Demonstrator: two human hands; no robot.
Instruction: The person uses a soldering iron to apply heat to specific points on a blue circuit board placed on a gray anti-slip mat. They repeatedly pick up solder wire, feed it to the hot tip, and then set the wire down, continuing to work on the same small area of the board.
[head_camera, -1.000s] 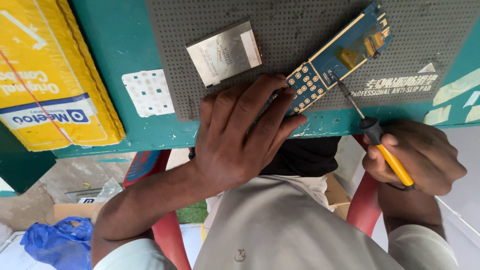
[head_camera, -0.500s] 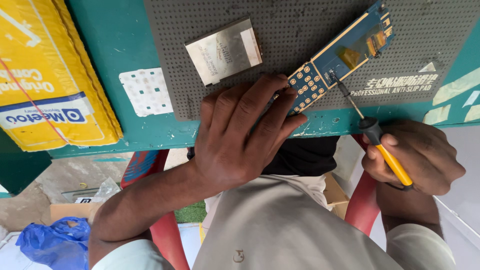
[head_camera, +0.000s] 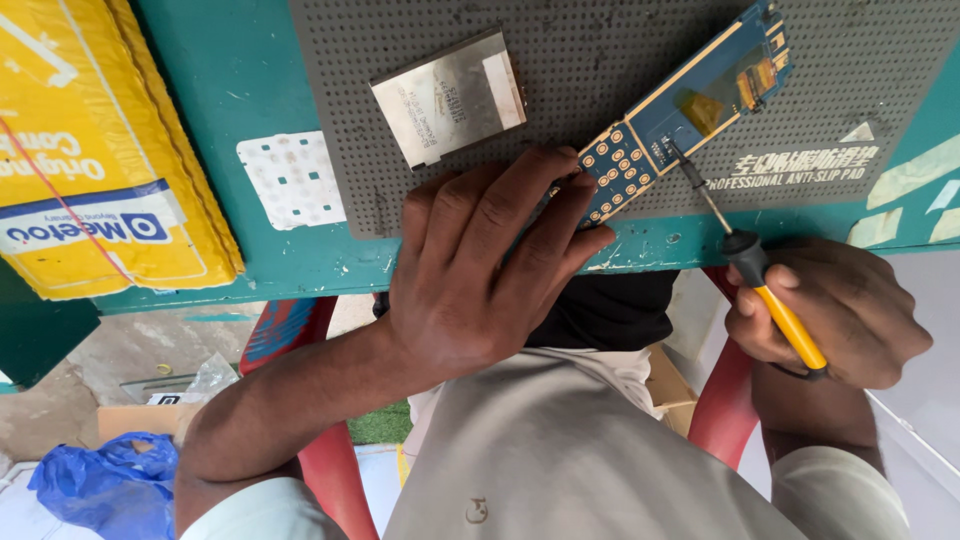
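Nothing moved, circuit board (head_camera: 672, 118) diagonal, upper-right

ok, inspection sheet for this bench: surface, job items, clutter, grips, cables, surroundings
Surface: teal table with a grey perforated anti-slip pad on it.
Job items: blue circuit board lying on the pad; soldering iron, tip on the board.
Clutter: metal shield plate, white keypad sheet, yellow padded envelope.
Grips: left hand pressing the board's near end; right hand closed around the iron's yellow handle.
Cables: nothing seen.
Surroundings: red chair, blue plastic bag, cardboard on the floor.
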